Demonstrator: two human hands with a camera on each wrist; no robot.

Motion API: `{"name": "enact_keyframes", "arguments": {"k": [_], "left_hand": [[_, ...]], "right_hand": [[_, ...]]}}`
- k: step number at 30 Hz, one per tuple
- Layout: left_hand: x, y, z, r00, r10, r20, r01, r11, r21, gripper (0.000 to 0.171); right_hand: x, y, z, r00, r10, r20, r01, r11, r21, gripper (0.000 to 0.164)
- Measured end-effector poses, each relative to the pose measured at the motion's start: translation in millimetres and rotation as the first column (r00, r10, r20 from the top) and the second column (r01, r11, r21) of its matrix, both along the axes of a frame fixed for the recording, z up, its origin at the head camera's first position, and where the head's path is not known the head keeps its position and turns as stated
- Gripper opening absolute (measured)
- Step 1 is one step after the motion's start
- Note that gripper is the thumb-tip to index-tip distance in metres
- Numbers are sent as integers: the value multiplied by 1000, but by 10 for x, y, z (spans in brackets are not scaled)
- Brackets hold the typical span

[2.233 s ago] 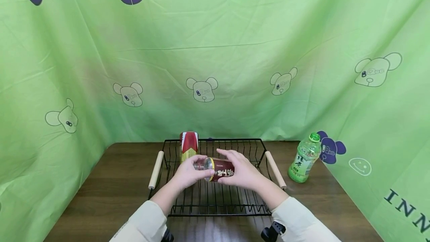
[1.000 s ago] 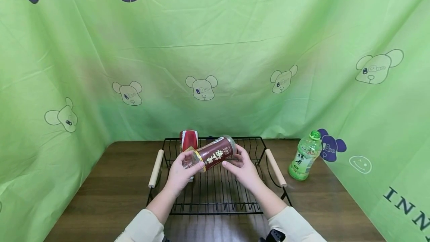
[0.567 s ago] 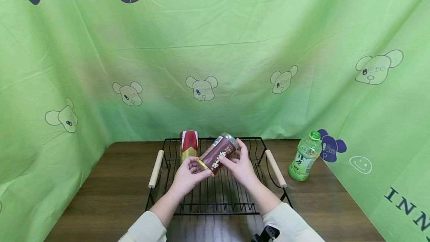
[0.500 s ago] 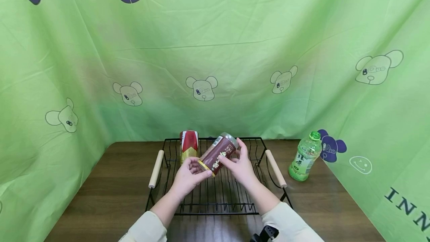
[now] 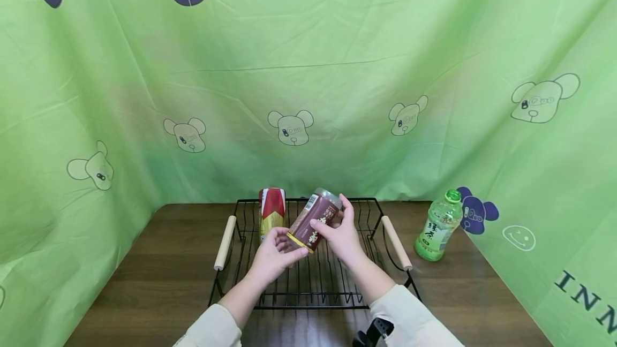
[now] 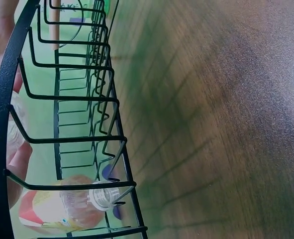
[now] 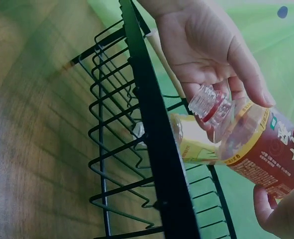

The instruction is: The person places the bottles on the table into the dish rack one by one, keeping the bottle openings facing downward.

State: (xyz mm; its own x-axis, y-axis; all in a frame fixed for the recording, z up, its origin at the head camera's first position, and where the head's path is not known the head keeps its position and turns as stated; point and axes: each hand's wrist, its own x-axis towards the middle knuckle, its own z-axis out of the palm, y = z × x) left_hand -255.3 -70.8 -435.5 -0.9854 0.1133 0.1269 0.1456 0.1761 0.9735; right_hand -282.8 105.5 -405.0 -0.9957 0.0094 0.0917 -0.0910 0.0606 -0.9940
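Both hands hold a clear plastic bottle [image 5: 315,219] with a maroon label above a black wire rack [image 5: 313,308]. It slants, base up to the right and bare threaded neck [image 7: 210,103] down toward the left hand. My left hand [image 5: 271,258] grips the shoulder end, thumb by the yellow band and fingers curled behind the neck. My right hand [image 5: 343,234] grips the label near the base, thumb across its front. A red and yellow bottle [image 5: 272,210] lies in the rack's left side, its clear neck [image 6: 105,196] pointing toward the front.
A green tea bottle [image 5: 438,226] stands upright on the wooden table [image 5: 159,266], right of the rack. Wooden handles, left [image 5: 225,242] and right [image 5: 397,242], rise at the rack's sides. A green printed cloth [image 5: 308,79] hangs behind and around the table.
From lying nearly level, the maroon-labelled bottle has swung its base up and to the right. Its label has turned, and both hands have shifted their grip. In the last half second it moved only slightly.
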Motion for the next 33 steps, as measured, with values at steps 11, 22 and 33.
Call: {"name": "enact_keyframes", "arguments": {"k": [11,22,33], "left_hand": [[14,-14,11,1000,-2,4,2,1000,16,61],[-26,-405,138,991,118,-66,-122,990,-66,52],[-108,-888,134,968,242,-69,-252,944,-213,55]], "right_hand": [[-52,-69,47,1000,5,-18,-6,1000,-31,98],[-257,29,85,998,19,-58,-13,996,93,104],[-385,46,50,999,28,-45,-19,981,192,105]]}}
